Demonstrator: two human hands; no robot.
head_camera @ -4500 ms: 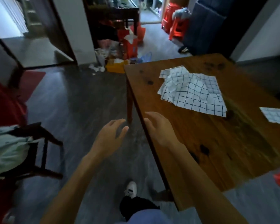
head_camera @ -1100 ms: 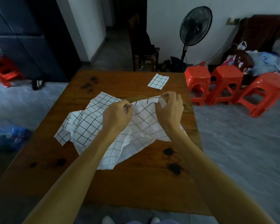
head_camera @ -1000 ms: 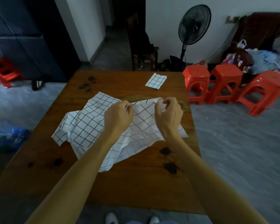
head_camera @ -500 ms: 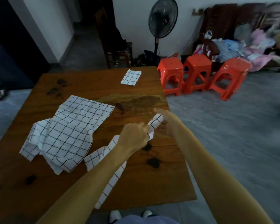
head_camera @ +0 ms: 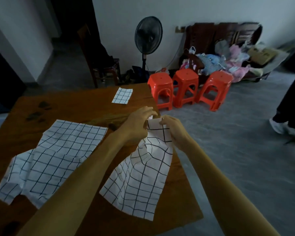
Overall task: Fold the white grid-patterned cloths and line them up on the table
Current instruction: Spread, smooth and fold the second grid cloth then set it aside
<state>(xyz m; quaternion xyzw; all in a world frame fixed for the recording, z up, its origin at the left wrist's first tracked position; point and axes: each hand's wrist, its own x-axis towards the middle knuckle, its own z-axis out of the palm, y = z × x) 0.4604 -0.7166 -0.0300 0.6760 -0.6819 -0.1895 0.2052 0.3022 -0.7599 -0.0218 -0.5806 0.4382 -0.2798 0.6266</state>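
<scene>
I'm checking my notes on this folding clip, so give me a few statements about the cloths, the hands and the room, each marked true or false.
1. Both hands hold the same cloth: the left hand and right hand pinch the top edge of the held cloth. True.
2. A small folded cloth lies at the table's far edge. True.
3. The unfolded cloths lie right of the held cloth. False: they lie left.
4. Three blue stools stand beyond the table. False: the stools are red.

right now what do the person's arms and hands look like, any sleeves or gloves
Both forearms are bare up to the frame edge, with no sleeves in view. The left hand and right hand wear no gloves, and no rings, watch or bracelets show.
</scene>
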